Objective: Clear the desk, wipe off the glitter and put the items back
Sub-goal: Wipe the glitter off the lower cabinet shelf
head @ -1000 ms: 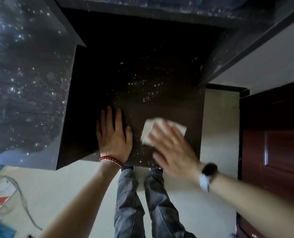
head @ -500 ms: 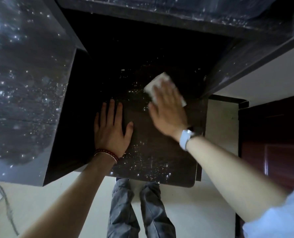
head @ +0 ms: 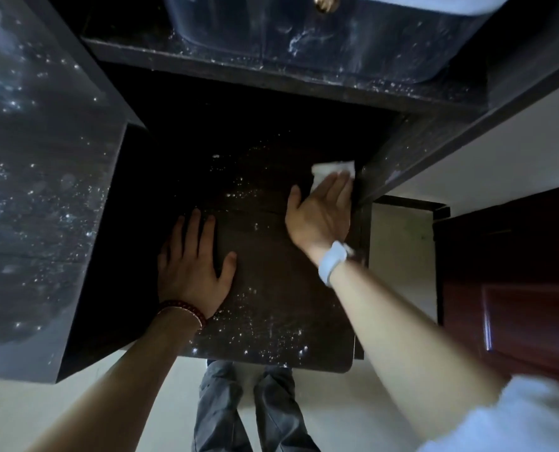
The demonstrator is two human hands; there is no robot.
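Right hand (head: 322, 212), fingers straight, presses a white wipe (head: 332, 168) flat onto the tabletop (head: 281, 265) at its far right corner, apparently to drag glitter (head: 271, 340) off. Left hand (head: 191, 265) lies spread, palm down, left of the wipe, likely bracing. Glitter speckles the dark surface, densest at the edge nearest the person.

A single head-worn wide-angle camera looks steeply down from close above the dark tabletop (head: 271, 256), near edge lowest.
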